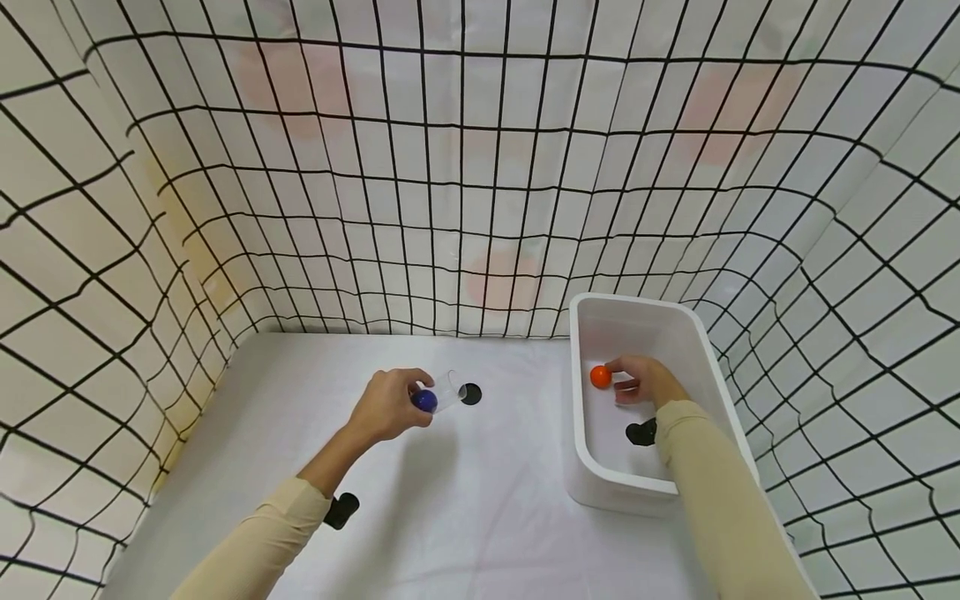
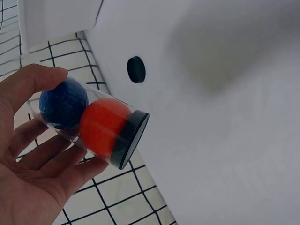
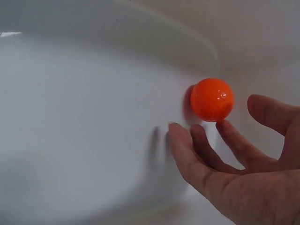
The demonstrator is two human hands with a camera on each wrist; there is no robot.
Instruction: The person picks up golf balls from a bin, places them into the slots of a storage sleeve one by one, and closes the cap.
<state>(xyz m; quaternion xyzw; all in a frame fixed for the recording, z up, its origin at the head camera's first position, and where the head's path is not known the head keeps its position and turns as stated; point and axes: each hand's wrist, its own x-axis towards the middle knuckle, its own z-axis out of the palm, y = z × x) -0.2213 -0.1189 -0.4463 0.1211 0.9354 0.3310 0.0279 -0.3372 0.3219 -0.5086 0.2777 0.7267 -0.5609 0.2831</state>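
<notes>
My left hand (image 1: 390, 406) holds a clear tube (image 1: 447, 392) tilted above the table, thumb on one side and fingers on the other. Inside it sit a blue ball (image 2: 64, 103) and, beside that, an orange ball (image 2: 104, 125) against the tube's black end cap (image 2: 130, 139). From the head view, that orange ball and cap are hidden. Inside the white bin, my right hand (image 1: 645, 382) reaches for a loose orange ball (image 3: 212, 99) near the wall. One fingertip is at the ball's edge; the thumb (image 3: 269, 112) stands apart from it.
The white bin (image 1: 576, 400) stands on the right of the white-covered table (image 1: 517, 517). A black disc (image 2: 136, 70) lies on the table close to the tube. Black netting (image 1: 465, 179) rises at the back and on both sides.
</notes>
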